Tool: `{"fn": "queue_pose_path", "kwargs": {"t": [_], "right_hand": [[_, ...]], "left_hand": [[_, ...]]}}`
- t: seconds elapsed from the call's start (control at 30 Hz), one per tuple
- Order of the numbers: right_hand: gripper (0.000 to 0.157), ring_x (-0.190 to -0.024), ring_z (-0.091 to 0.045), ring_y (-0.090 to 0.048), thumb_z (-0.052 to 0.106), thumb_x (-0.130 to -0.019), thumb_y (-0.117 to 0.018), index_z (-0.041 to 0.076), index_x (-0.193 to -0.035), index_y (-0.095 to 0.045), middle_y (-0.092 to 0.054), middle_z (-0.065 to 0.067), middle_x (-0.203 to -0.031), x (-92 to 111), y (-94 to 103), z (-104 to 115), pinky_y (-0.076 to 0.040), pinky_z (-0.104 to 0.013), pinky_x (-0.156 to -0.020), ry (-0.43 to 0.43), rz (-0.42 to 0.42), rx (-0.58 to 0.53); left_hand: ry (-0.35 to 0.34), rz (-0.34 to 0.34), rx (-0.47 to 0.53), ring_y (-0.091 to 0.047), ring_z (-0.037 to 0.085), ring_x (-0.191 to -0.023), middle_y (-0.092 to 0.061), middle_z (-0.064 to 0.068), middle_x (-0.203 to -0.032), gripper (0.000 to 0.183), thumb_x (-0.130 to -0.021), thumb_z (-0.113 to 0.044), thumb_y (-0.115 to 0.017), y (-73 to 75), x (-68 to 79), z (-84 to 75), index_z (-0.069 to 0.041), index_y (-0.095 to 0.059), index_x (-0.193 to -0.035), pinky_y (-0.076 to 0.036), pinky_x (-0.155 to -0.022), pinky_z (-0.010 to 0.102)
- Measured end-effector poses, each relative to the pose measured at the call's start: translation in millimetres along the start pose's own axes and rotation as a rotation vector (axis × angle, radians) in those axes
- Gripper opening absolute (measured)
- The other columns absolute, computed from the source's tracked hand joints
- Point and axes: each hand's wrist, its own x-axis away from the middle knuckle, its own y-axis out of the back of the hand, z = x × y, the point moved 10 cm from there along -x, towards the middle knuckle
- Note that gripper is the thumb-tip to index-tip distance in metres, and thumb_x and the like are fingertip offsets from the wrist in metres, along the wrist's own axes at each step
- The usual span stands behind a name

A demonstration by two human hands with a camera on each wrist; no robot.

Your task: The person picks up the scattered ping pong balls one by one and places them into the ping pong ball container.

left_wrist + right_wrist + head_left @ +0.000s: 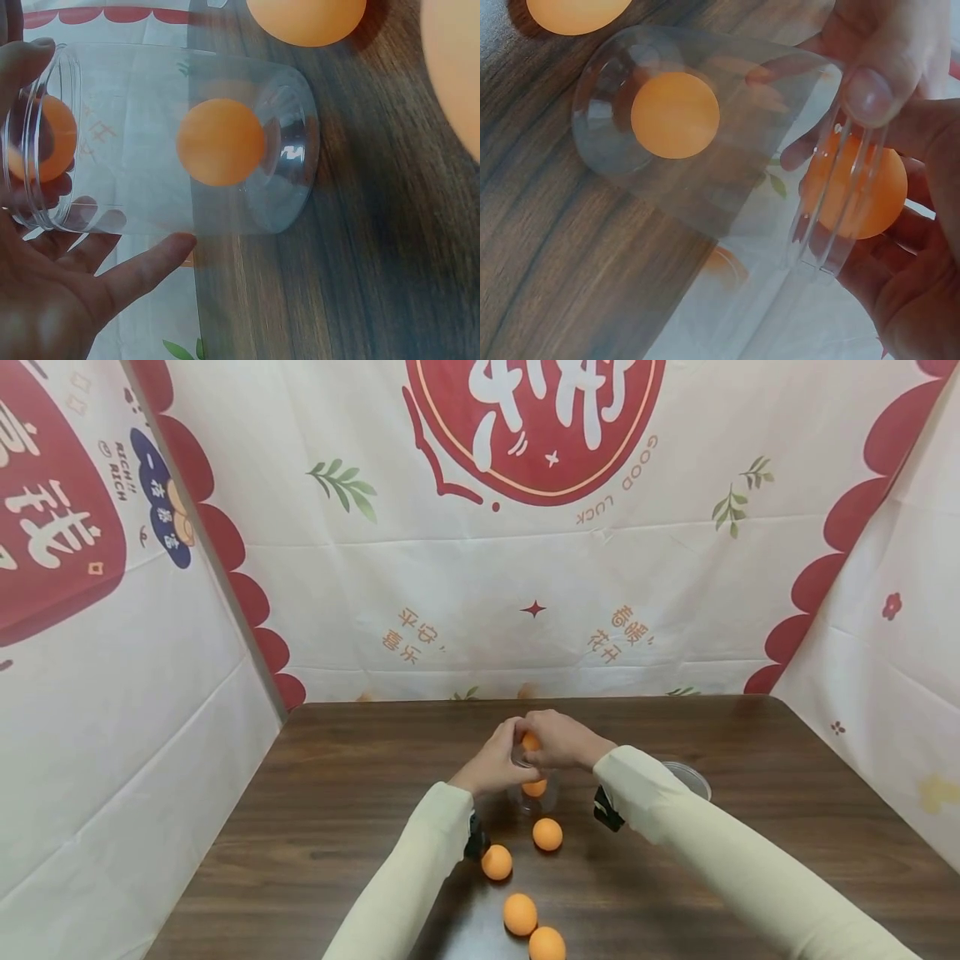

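A clear plastic jar (289,202) with a ridged neck stands on the table. One orange ping-pong ball (221,142) lies inside it near the bottom. My left hand (491,764) grips the jar around its neck, the thumb pressing the rim in the right wrist view. Over the jar's mouth, my right hand (561,739) holds another orange ping-pong ball (881,191) in its fingers. That ball is at the opening, seen partly through the clear neck. In the head view the two hands meet and hide most of the jar's top.
Several loose orange ping-pong balls (520,914) lie on the brown wooden table (315,827) between my forearms and in front of the jar. A round, silvery-rimmed object (688,779) sits to the right, partly behind my right sleeve. Printed white cloth (465,577) hangs behind the table.
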Motion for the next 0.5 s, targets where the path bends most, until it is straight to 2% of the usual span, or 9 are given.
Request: {"fn": "queue_pose_path", "kwargs": {"t": [0.1, 0.43, 0.5], "right_hand": [[0.017, -0.072, -0.015, -0.045, 0.011, -0.084, -0.067, 0.01, -0.101, -0.067, -0.058, -0.003, -0.089, -0.7, -2.4, -1.9, -0.037, -0.027, -0.062, -0.009, 0.011, 0.005], [0.016, -0.072, -0.016, -0.046, 0.009, -0.081, -0.068, 0.007, -0.097, -0.067, -0.059, -0.005, -0.089, -0.1, -0.9, -0.8, -0.039, -0.028, -0.063, 0.042, -0.018, 0.003], [0.016, -0.074, -0.015, -0.05, 0.008, -0.081, -0.068, 0.007, -0.097, -0.068, -0.06, -0.005, -0.09, 0.1, -0.6, -0.3, -0.042, -0.028, -0.064, 0.052, -0.023, 0.003]], "left_hand": [[-0.007, -0.002, 0.002, -0.043, 0.015, -0.12, -0.033, 0.007, -0.139, 0.072, -0.082, -0.021, -0.071, -0.2, 0.0, -0.7, -0.012, -0.03, -0.14, -0.045, -0.095, 0.028], [0.007, -0.005, -0.022, -0.043, 0.016, -0.125, -0.034, 0.007, -0.14, 0.074, -0.082, -0.021, -0.071, 0.2, -1.4, 1.9, -0.012, -0.028, -0.141, -0.043, -0.101, 0.032], [-0.001, -0.001, -0.016, -0.041, 0.016, -0.128, -0.033, 0.007, -0.141, 0.072, -0.082, -0.021, -0.071, -0.2, -1.7, 1.5, -0.012, -0.029, -0.141, -0.042, -0.102, 0.032]]}}
